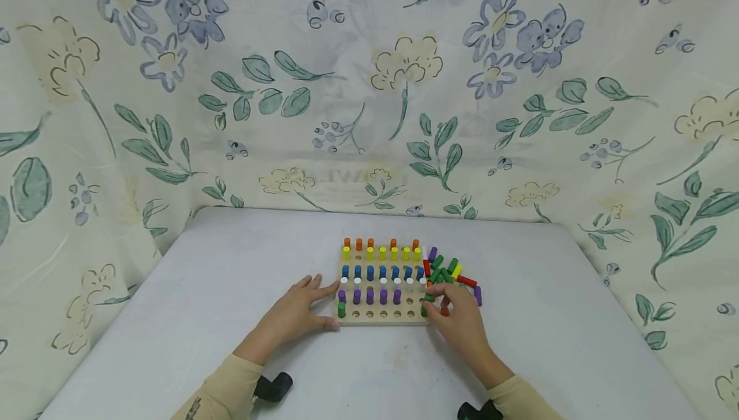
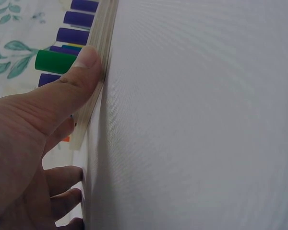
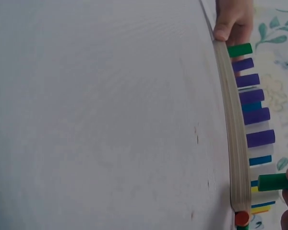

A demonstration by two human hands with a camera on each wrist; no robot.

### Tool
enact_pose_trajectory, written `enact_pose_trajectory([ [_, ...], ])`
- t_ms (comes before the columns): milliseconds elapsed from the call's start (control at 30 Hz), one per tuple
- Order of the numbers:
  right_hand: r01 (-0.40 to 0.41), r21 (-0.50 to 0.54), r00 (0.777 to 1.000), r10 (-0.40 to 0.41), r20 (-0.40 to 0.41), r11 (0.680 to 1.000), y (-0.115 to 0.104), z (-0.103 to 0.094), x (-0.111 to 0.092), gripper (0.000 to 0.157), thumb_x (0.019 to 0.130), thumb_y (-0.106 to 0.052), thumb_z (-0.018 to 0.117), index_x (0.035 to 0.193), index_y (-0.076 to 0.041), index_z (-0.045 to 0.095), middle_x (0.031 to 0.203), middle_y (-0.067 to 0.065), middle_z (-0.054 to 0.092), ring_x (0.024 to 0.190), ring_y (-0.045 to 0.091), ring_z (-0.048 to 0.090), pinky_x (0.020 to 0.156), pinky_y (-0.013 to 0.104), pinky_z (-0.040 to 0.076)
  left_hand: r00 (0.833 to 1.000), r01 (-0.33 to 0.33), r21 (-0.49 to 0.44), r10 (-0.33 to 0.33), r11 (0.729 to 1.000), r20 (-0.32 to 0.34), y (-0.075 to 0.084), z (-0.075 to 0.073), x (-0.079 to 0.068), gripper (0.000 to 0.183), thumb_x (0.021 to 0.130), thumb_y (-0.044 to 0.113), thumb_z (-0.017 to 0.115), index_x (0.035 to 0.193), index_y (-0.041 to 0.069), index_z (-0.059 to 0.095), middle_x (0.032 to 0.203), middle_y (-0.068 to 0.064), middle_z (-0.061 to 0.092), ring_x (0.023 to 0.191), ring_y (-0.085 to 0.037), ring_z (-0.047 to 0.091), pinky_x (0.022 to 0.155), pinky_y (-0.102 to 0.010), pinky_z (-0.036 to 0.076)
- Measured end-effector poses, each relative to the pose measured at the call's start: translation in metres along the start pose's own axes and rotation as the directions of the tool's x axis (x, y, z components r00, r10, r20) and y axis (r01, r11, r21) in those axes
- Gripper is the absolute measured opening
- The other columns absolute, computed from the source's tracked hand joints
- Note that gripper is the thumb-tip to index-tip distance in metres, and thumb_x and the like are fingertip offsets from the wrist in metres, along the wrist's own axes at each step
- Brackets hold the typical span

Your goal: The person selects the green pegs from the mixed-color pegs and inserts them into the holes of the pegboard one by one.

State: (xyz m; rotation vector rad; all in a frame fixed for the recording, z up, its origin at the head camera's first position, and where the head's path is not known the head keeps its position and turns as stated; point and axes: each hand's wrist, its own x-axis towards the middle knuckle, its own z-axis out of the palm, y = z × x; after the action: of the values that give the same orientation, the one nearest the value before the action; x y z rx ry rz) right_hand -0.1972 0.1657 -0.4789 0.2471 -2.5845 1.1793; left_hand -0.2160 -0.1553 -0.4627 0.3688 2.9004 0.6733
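Behind the far edge of the white tabletop [image 1: 260, 240] hangs a pale cloth [image 1: 358, 131] printed with blue and cream flowers and green sprigs. Faint lettering low on it is too dim to read, and the dark mark on the left sleeve [image 1: 216, 391] is too small to make out. The wooden pegboard [image 1: 375, 321] lies mid-table, with rows of orange, yellow, blue, white and purple pegs from far to near; its nearest row has a green peg [image 1: 342, 310] at the left end. The left hand [image 1: 294, 311] has thumb and forefinger spread against the board's left end, by the near corner. The right hand [image 1: 462, 317] pinches another green peg [image 3: 273, 182] at the near right corner. Loose pegs [image 1: 447, 276] in mixed colours crowd the board's right edge, partly hidden by that hand. Black fittings [image 1: 274, 386] sit at both wrists.
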Motion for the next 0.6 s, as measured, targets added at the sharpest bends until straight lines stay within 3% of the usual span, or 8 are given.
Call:
enact_pose_trajectory([
  [300, 0.042, 0.015, 0.999, -0.042, 0.023, 0.999, -0.005, 0.010, -0.001, 0.019, 0.089, -0.011, 0.078, 0.106, -0.016, 0.073, 0.097, -0.007, 0.067, 0.085, 0.012, 0.054, 0.071, 0.025, 0.051, 1.000, -0.002, 0.000, 0.002, 1.000, 0.002, -0.001, 0.000, 0.000, 0.091, 0.072, 0.058, 0.083, 0.151, 0.024, 0.052, 0.159, -0.024, 0.036, 0.148, -0.050, 0.026, 0.110, -0.072, 0.032],
  [600, 0.066, 0.024, 0.997, -0.067, 0.036, 0.998, -0.012, 0.016, 0.000, 0.017, 0.089, -0.011, 0.079, 0.104, -0.017, 0.073, 0.096, -0.009, 0.068, 0.083, 0.012, 0.053, 0.076, 0.031, 0.046, 1.000, 0.000, -0.009, 0.000, 1.000, 0.005, -0.002, 0.000, 0.000, 0.091, 0.073, 0.056, 0.084, 0.151, 0.024, 0.051, 0.159, -0.024, 0.035, 0.148, -0.050, 0.025, 0.111, -0.071, 0.031],
])
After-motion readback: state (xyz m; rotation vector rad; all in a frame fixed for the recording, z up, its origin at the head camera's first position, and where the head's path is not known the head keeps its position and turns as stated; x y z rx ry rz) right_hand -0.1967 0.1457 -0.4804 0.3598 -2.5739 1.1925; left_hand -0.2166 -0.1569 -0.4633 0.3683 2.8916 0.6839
